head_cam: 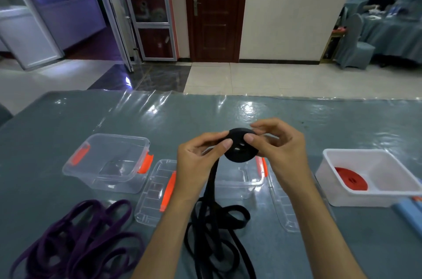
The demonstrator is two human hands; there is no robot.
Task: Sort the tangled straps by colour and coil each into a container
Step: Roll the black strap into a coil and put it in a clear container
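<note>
Head view, looking down at my table [342, 123]: my left hand [201, 160] and my right hand [277, 148] both hold the black strap coil [239, 152] up above the table, thumbs pressed on its flat face and fingers curled round its rim. From the coil the black strap [213, 187] hangs down to a loose tangle on the table between my forearms. At my near left lies the purple strap [75, 242] in a messy heap, well apart from the black one. Behind it stands a clear container [107, 162] with orange latches, its lid [155, 192] lying just beside it. A second clear container [239, 182] sits under my hands, partly hidden. On my right a white container [370, 157] holds the red strap coil [351, 178], lying flat in it.
</note>
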